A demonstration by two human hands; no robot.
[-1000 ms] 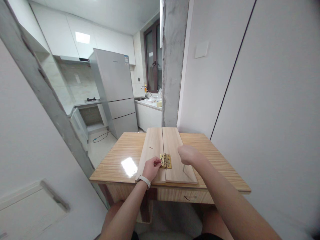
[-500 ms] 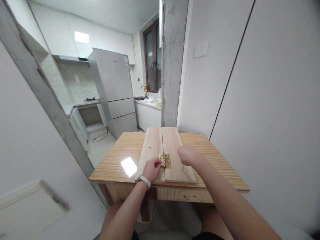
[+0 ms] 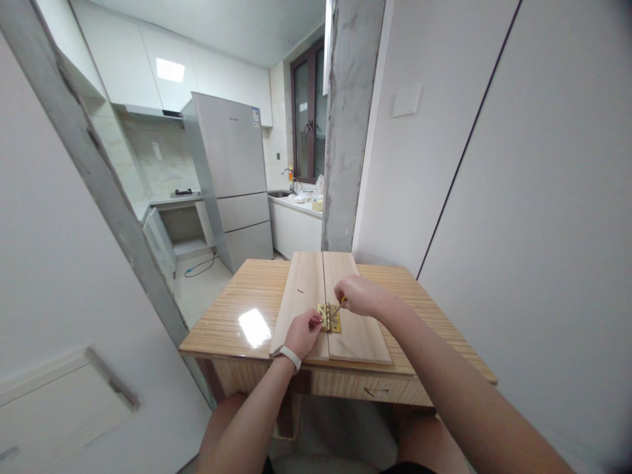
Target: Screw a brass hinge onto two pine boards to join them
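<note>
Two pale wooden boards (image 3: 307, 276) lie side by side, with a brass hinge (image 3: 336, 320) across the seam between them. My left hand (image 3: 302, 334), with a white watch band on the wrist, is closed in a pinch at the hinge's left leaf. What its fingertips hold is too small to make out. A screwdriver (image 3: 342, 301) with a yellow handle is gripped in my right hand (image 3: 359, 294). Its shaft slants down left toward the hinge, near my left fingertips; the tip's exact contact cannot be told. A loose screw (image 3: 300, 291) lies on the left board.
The boards rest on a wood-grain table (image 3: 232, 309) with a drawer handle (image 3: 376, 392) on its front. Glare shines on the table's left side. Beyond stand a grey fridge (image 3: 237, 158) and a sink counter (image 3: 299, 217). A white wall (image 3: 533, 197) rises at the right.
My right hand has moved left with the screwdriver, bringing its shaft from over the right board to the hinge. My left hand stays pinched at the hinge. The view has shifted slightly.
</note>
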